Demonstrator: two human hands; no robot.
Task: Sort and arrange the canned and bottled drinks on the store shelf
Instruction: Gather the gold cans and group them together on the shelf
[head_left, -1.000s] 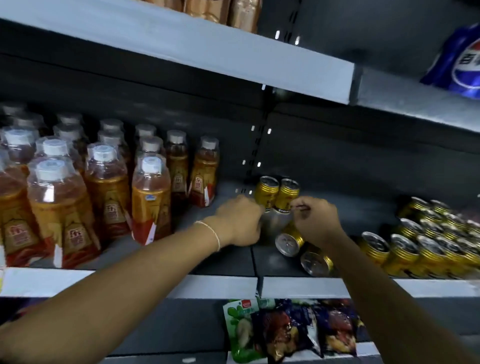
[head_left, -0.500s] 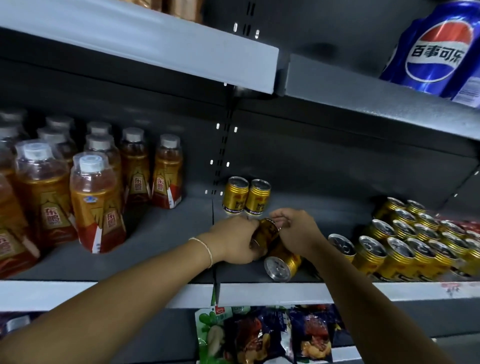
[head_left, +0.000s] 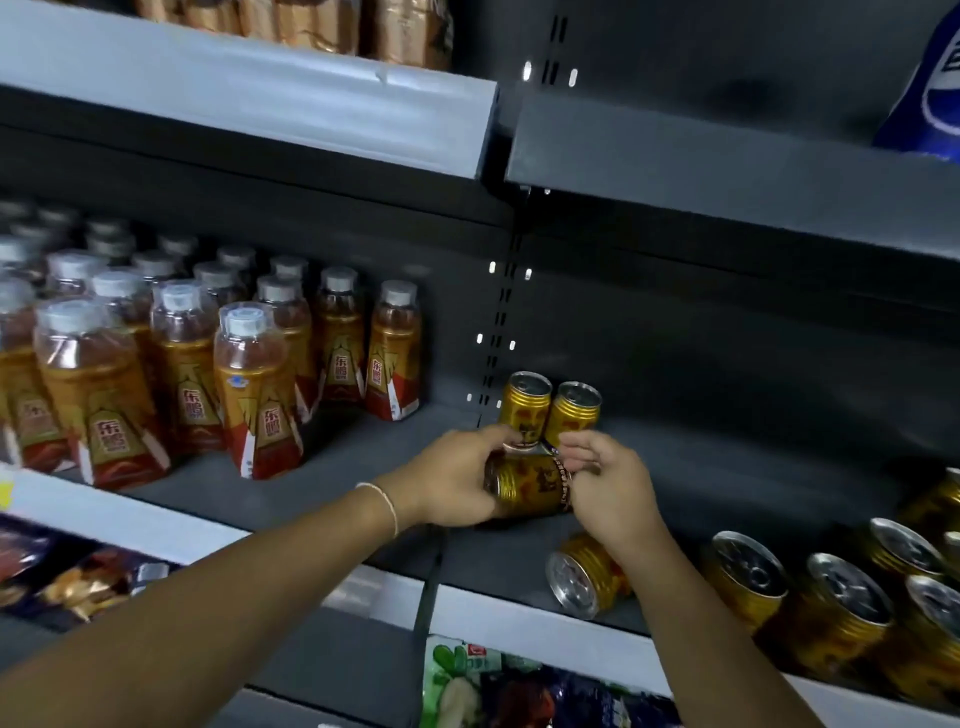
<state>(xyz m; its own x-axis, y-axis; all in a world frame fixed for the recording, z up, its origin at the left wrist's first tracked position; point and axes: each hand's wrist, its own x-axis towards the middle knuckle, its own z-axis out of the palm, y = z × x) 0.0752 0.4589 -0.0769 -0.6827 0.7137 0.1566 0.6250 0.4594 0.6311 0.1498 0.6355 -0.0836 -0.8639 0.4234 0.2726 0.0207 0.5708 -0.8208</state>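
Observation:
I hold a gold can between both hands, just above the grey shelf. My left hand wraps round its left side. My right hand pinches its right end with curled fingers. Two gold cans stand upright right behind it, near the back wall. Another gold can lies on its side at the shelf's front edge, under my right wrist. Several amber bottles with pale caps stand in rows on the left.
Several upright gold cans crowd the shelf's right end. An upper shelf hangs overhead with a blue bottle on its right half. Snack bags lie on the shelf below. Bare shelf stretches between the bottles and the cans.
Both hands have come off the two standing cans and taken hold of a can in front of them. The view has swung, showing more bottles on the left.

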